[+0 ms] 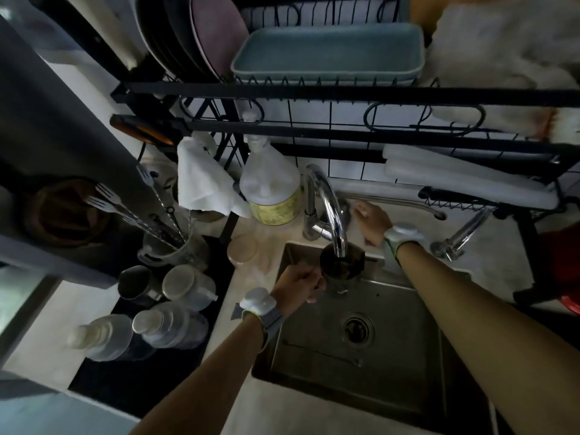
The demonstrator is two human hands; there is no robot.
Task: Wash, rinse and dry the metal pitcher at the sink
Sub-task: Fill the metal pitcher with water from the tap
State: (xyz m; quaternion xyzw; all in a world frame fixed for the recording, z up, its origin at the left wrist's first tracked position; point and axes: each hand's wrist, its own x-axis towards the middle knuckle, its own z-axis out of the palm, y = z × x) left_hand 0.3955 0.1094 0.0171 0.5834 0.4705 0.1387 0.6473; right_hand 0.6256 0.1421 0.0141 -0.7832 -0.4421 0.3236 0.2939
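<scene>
Pitcher under the tap, washing barely begun

The left hand has a closed grip on the metal pitcher, mouth up under the faucet just above. The right hand rests behind it; its grip I cannot tell. Drying is still left.

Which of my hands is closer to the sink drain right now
Left. The left hand holds the metal pitcher over the sink, just up and left of the drain. The right hand is on the counter behind the faucet, farther away.
</scene>
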